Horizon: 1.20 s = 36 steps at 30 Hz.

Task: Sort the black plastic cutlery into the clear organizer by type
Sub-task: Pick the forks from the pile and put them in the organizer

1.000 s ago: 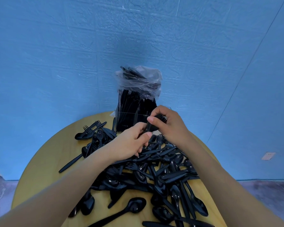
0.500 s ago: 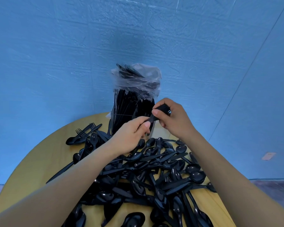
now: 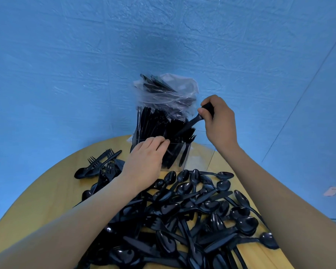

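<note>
R hand (image 3: 218, 121) pinches a fork (image 3: 190, 124) by its handle, tines angled down into the organizer (image 3: 184, 158) at the table's (image 3: 47, 191) far edge. L hand (image 3: 144, 162) has fingers curled on the organizer rim. Risk: tines snag packed cutlery, box tips. Loose pile (image 3: 182, 210) in front; blue wall (image 3: 66, 74) behind.

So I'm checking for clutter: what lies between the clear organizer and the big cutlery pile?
Head view: only a narrow strip of bare table separates the organizer from the pile.
</note>
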{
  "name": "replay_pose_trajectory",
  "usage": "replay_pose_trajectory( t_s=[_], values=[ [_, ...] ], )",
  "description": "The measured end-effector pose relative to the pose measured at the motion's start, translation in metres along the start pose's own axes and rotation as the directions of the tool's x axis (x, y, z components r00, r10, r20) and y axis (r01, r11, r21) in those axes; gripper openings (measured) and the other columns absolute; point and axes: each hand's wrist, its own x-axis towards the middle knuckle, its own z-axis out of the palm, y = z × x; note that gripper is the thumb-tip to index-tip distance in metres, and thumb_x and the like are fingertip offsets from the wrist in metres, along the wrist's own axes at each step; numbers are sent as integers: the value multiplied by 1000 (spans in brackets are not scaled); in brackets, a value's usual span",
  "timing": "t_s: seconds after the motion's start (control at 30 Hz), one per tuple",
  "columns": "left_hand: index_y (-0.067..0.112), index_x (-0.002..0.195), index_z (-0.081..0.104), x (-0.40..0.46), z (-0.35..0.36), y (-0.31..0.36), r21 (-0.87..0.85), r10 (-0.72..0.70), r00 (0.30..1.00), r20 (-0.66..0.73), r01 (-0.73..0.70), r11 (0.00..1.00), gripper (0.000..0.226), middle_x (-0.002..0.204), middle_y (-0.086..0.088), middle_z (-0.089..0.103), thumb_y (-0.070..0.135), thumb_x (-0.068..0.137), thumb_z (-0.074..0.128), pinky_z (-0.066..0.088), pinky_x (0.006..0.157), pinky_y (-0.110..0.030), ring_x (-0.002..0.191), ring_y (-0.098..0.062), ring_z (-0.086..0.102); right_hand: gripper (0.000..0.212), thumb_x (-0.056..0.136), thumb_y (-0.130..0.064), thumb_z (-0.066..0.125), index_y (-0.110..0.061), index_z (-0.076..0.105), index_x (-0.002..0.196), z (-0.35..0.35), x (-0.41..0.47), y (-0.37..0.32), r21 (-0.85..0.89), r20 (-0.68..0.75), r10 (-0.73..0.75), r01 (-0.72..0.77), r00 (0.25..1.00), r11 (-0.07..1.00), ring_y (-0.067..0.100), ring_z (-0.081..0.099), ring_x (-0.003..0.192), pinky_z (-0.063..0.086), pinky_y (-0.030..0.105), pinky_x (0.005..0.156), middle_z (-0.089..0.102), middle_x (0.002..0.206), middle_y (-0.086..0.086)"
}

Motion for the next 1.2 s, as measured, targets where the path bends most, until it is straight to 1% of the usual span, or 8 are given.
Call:
replay_pose_trajectory(
  t_s=[0.23,0.4,0.5,0.6,0.73,0.93,1.07,1.2],
  values=[
    [8,127,57,-1,-3,-4,57,54,999,-10,-53,997,59,118,-5,62,10,70,73,51,83,-35,107,-23,60,33,97,-26,37,-5,62,91,40,-23,2,-400,231,-257,333,938,854,29,49,75,33,32,60,61,88,9],
    [10,130,55,-4,-7,-6,30,62,998,13,-63,998,57,125,-4,61,9,74,70,49,87,-35,112,-22,59,37,94,-30,32,-11,63,86,48,-31,12,-586,283,-278,395,918,707,25,42,79,19,32,66,59,88,3],
    [15,143,39,-6,-13,-4,-3,42,997,64,-42,999,59,145,0,43,13,87,56,38,101,-34,130,-17,43,43,100,-36,26,-11,59,110,43,-31,6,-576,404,-174,397,898,715,28,43,97,18,34,75,54,111,5],
    [24,149,21,-11,-16,-4,-62,0,994,110,6,998,59,156,9,20,22,95,45,22,110,-29,141,-10,20,46,99,-40,28,-12,51,126,34,-37,-3,-575,366,-115,322,923,752,31,42,104,22,36,79,48,123,8],
    [24,142,37,-36,-26,-5,-195,-67,988,141,94,976,47,146,8,35,27,96,45,31,106,-31,130,-12,34,38,93,-33,35,-12,59,112,18,-68,-23,-411,160,-166,219,973,885,28,47,91,32,36,72,54,108,9],
    [24,133,49,-96,-47,-3,-318,-133,978,162,179,931,38,134,11,46,36,97,45,34,103,-29,124,-10,39,15,93,-21,55,-14,62,104,2,-136,-53,-114,423,-52,110,905,987,14,45,98,32,23,84,52,101,-3],
    [28,139,41,-132,-55,-3,-301,-176,954,243,247,921,46,143,14,37,44,96,40,26,107,-26,133,-8,30,15,92,-25,58,-16,62,104,-3,-170,-65,-101,519,12,47,855,994,9,48,96,41,23,88,49,97,-9],
    [31,143,34,-153,-54,0,-311,-197,926,323,300,902,50,149,16,29,46,96,39,21,111,-24,138,-5,23,25,92,-37,56,-18,58,108,-3,-188,-74,-228,552,150,-24,820,973,11,47,98,39,21,81,51,101,-6]
  ],
)
